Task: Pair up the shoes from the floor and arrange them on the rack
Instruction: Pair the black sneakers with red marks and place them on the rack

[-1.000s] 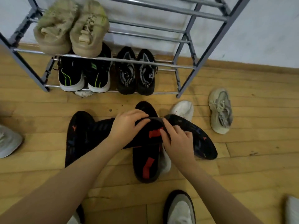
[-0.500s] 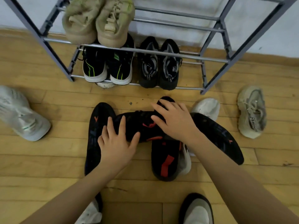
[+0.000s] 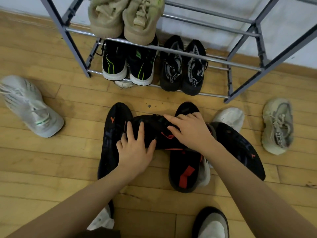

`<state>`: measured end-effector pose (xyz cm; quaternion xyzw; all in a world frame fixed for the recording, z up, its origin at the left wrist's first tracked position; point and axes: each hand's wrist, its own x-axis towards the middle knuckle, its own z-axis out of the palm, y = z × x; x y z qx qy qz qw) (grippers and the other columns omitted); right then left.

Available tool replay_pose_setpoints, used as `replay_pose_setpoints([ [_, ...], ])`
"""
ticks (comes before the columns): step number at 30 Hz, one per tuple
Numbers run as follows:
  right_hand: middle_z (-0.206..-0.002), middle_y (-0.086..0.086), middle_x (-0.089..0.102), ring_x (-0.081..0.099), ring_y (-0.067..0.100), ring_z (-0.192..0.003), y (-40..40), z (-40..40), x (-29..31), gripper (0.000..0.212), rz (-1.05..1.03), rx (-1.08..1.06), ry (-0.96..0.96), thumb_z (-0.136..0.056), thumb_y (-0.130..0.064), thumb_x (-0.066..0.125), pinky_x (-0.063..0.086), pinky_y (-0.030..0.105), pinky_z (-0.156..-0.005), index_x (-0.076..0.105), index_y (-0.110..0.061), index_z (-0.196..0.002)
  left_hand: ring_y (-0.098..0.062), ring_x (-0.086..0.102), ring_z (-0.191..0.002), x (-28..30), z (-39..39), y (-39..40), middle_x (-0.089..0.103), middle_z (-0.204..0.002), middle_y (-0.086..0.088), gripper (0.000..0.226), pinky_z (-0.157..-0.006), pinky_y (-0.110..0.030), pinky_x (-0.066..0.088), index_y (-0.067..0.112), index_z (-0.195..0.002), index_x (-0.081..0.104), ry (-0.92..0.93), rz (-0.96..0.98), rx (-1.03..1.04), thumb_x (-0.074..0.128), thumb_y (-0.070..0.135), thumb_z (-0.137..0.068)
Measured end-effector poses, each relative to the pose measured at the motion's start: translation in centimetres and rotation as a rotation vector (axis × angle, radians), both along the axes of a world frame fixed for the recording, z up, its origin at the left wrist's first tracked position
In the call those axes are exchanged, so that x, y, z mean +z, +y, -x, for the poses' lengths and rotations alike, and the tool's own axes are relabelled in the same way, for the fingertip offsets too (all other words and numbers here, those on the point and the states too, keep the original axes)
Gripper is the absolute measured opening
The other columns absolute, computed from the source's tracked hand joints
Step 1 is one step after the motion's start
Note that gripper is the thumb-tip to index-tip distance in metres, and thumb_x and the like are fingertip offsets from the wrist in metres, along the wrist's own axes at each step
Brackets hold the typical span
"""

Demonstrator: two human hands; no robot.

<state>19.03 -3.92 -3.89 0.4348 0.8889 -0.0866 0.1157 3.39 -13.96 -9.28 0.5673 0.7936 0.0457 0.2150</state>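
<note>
A black shoe with red marks (image 3: 154,129) lies crosswise on the floor under both hands. My left hand (image 3: 135,152) rests on its near left end with fingers spread. My right hand (image 3: 190,129) grips its right part, fingers curled over the far edge. Under it lies a black shoe turned sole-up with red patches (image 3: 184,170). Two long black shoes lie to the left (image 3: 111,134) and right (image 3: 240,148). The metal rack (image 3: 243,66) holds a beige pair (image 3: 127,18) above, and a black-green pair (image 3: 128,64) and a black-grey pair (image 3: 183,66) below.
Loose on the wooden floor are a white sneaker (image 3: 30,107) at the left, a beige-grey sneaker (image 3: 277,126) at the right and a white shoe (image 3: 229,117) behind the black ones. A black-and-white shoe (image 3: 212,224) is at the bottom edge.
My left hand let go of the shoe's middle and slid to its left end, fingers now spread. My right hand moved up onto the shoe's top. The view shifted left.
</note>
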Motion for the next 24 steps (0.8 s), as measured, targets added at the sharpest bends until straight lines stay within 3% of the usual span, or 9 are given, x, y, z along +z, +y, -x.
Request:
replay_pose_setpoints([
  [7,-0.123,-0.004,0.060,0.056,0.020,-0.111,-1.5,-1.0,1.7,0.040,-0.043,-0.012,0.127,-0.101,-0.031,0.035,0.034,0.033,-0.094,0.039,-0.029,-0.140,-0.036,0.006,-0.141,0.0,-1.2,-1.5,-0.004,-0.155,-0.017,0.074,-0.111,-0.049,0.009,0.030,-0.147,-0.009,-0.241,-0.026,0.019,0.031,0.057,-0.091],
  [12,-0.106,0.002,0.069,0.066,0.024,-0.092,-2.3,-2.3,1.2,0.033,-0.154,-0.049,0.207,-0.093,-0.026,0.046,0.042,0.036,-0.080,0.062,-0.018,-0.120,-0.038,0.000,-0.141,-0.4,-1.3,1.4,-0.012,-0.156,-0.007,0.073,-0.112,-0.050,0.005,0.035,-0.145,-0.013,-0.325,-0.008,-0.102,0.030,0.059,-0.091],
  [15,-0.115,-0.001,0.066,0.063,0.026,-0.100,-2.4,-3.1,1.4,0.043,-0.148,-0.112,0.172,-0.095,-0.039,0.034,0.044,0.042,-0.081,0.057,-0.023,-0.127,-0.037,-0.001,-0.142,0.0,-1.7,3.4,-0.015,-0.156,-0.004,0.068,-0.112,-0.051,0.006,0.039,-0.145,-0.010,-0.326,0.005,-0.177,0.027,0.059,-0.092],
  [19,-0.141,-0.007,0.045,0.050,0.028,-0.116,-2.2,-5.5,0.8,0.046,-0.051,-0.207,0.063,-0.098,-0.046,0.031,0.039,0.043,-0.089,0.034,-0.036,-0.142,-0.044,0.014,-0.137,0.8,-3.5,3.4,-0.009,-0.155,-0.015,0.065,-0.109,-0.054,0.014,0.039,-0.145,-0.008,-0.260,0.013,0.030,0.022,0.060,-0.092],
  [24,-0.137,-0.005,0.050,0.055,0.029,-0.110,-2.4,-6.1,-0.1,0.055,-0.060,-0.262,0.138,-0.093,-0.053,0.018,0.043,0.043,-0.086,0.036,-0.035,-0.141,-0.031,0.032,-0.132,1.2,-5.5,1.9,0.008,-0.150,-0.016,0.062,-0.103,-0.037,0.032,0.036,-0.147,-0.003,-0.636,-0.018,0.136,0.029,0.048,-0.096],
])
